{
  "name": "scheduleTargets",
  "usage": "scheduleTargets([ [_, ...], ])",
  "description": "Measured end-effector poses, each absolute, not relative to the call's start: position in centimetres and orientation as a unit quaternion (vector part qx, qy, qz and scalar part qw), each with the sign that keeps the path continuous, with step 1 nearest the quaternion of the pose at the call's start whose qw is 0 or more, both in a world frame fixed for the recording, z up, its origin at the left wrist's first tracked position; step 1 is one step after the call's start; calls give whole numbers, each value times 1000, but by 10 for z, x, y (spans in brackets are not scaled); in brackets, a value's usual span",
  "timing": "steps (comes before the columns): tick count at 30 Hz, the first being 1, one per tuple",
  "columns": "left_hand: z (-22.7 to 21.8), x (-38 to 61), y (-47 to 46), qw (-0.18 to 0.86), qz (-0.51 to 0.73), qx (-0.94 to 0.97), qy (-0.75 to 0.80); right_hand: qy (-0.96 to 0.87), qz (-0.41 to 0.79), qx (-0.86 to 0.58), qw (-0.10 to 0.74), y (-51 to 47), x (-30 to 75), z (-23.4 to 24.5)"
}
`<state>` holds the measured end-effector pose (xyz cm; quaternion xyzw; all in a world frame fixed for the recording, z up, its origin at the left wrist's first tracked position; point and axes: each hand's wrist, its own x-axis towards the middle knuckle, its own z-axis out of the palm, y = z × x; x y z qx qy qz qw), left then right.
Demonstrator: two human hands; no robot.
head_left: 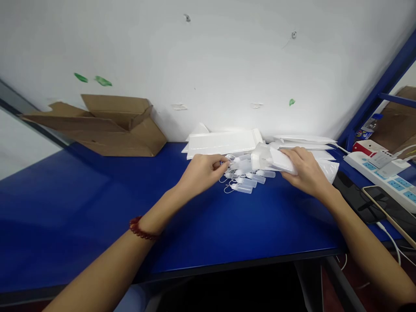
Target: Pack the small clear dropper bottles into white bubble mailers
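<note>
Head view, the only feed I have. Right hand [303,171]: fingers over the top, thumb below, closed firmly on a white packet [282,161]. The packet's near end points left, just over the small bottles [244,189]; I judge it is gripped at the far end so as to leave that end free.

Left hand [205,170]: thumb and fingers bent close together at the left edge of the bottles, by their caps and cord loops. I cannot tell whether a loop or cap is pinched. The bottles lie loosely heaped on the blue table [240,225], between the two hands, probably so that both can reach them.

Flat white envelopes [221,144] lie behind the heap against the wall, presumably kept within reach.

Pose: both forearms come in from the lower corners and converge; left wrist, with a bead bracelet [142,234], nearly straight, palm down. Right palm faces inward. An open cardboard box [143,139] stands well apart, at left.
</note>
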<state>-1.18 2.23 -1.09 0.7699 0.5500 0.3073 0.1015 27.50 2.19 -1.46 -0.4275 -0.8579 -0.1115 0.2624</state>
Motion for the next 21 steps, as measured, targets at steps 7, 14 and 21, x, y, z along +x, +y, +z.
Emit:
scheduleTargets([
  [7,-17,-10,27,145,192,789,566,-843,-111,-454,266,27,280,-17],
  [14,-19,-7,27,202,178,791,549,-848,-107,-451,258,25,277,-17],
  [21,-15,-5,24,193,203,783,555,-849,-105,-455,250,24,275,-18],
])
